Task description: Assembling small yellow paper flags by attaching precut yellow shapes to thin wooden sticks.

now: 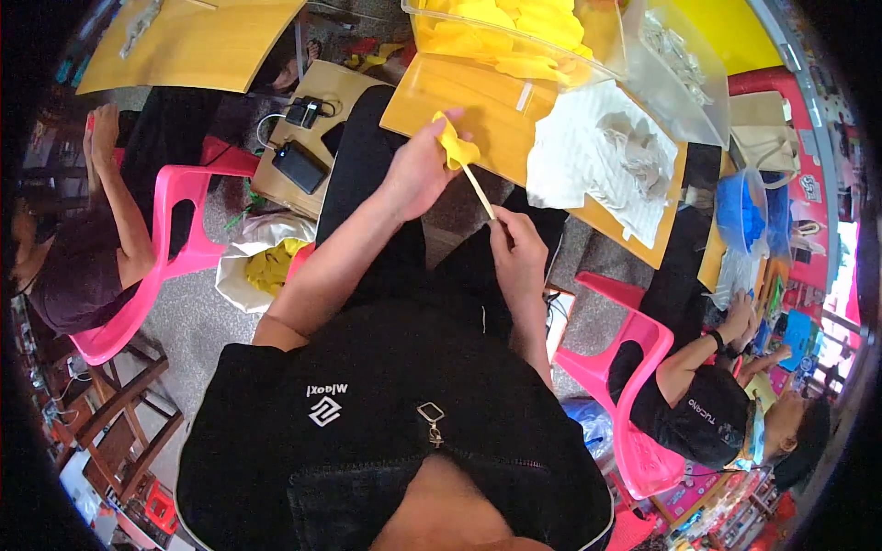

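Yellow thin floppy piece [457, 149] is up in front of you, just past the near edge of the light-brown wooden tabletop [413, 106], pinched between the thumb and fingers of your left hand [432, 165]. Your right hand [516, 241] grips the lower end of a slim pale straight stick [479, 191], fingers narrowed around it; the stick slants up to your left and its top end meets the yellow piece, though you can't tell whether it goes in or only touches. On the tabletop ahead, you have a clear plastic box [606, 41] heaped with more yellow pieces, and to its right a second clear bin [712, 115] of small pale items. Nearer you lies a crumpled white cloth [560, 161] with greyish scraps on it. Left of you, a black rectangular device [301, 167] sits on a brown box [277, 188], near a white bag [231, 280] of yellow material. Co-workers sit on both sides of you on pink plastic chairs [648, 344].
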